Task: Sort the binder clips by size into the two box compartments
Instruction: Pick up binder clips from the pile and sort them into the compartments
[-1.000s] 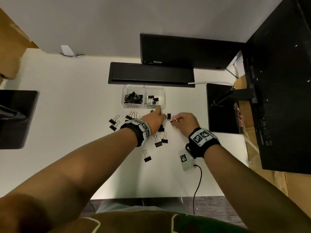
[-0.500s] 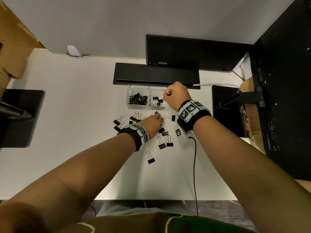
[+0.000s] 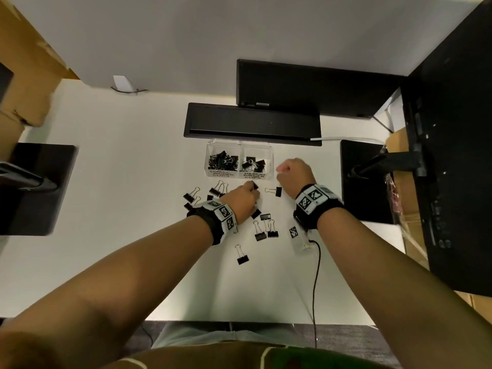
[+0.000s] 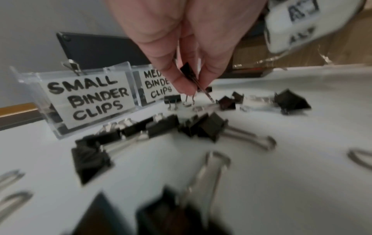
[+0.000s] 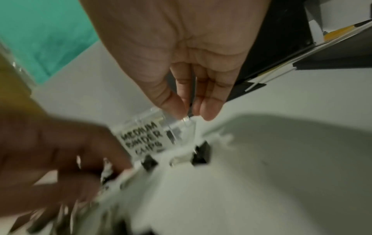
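The clear two-compartment box (image 3: 241, 145) stands mid-desk; its left half is labelled small binder clips (image 4: 88, 97) and its right half medium binder clips (image 5: 142, 139), and both hold black clips. My left hand (image 3: 246, 199) is just in front of the box, thumb and fingers pinching a small black binder clip (image 4: 188, 72) by its wire handles, above the desk. My right hand (image 3: 291, 174) hovers at the box's right end with fingers loosely bent; the right wrist view shows nothing in them. Several loose clips (image 3: 259, 233) lie around the left hand, one (image 3: 275, 191) between the hands.
A black bar (image 3: 253, 121) lies right behind the box. A black stand base (image 3: 364, 182) sits to the right and another (image 3: 34, 187) to the left. A white tagged device (image 3: 296, 235) with a black cable lies by my right wrist.
My right hand came off the medium compartment and moved right and back toward me, no longer holding its clip. My left hand stayed among the loose clips and now pinches one.
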{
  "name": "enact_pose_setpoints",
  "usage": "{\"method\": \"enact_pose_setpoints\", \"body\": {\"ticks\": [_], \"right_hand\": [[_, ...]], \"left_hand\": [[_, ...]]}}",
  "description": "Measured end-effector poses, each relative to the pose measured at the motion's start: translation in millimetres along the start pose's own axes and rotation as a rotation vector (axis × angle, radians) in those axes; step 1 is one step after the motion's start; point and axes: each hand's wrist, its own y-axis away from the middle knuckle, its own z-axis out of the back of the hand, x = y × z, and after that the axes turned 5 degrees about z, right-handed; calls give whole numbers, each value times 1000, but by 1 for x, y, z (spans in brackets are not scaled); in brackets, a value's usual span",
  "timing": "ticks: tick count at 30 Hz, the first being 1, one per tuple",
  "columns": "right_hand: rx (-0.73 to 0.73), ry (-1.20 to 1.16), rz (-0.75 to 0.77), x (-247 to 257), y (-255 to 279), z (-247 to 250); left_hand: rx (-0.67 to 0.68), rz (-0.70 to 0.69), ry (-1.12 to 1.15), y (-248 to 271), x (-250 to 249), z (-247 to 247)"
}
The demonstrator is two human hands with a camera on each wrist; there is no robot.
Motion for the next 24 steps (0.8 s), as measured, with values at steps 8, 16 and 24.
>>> {"method": "enact_pose_setpoints", "body": {"ticks": [8, 16, 24], "right_hand": [[139, 100, 107, -22, 35, -33], [138, -98, -23, -27, 55, -32], [207, 12, 105, -23, 75, -48]], "left_hand": [[-321, 56, 330, -26, -7, 61], [-233, 126, 230, -53, 4, 64], [-251, -76, 120, -15, -10, 34]]}}
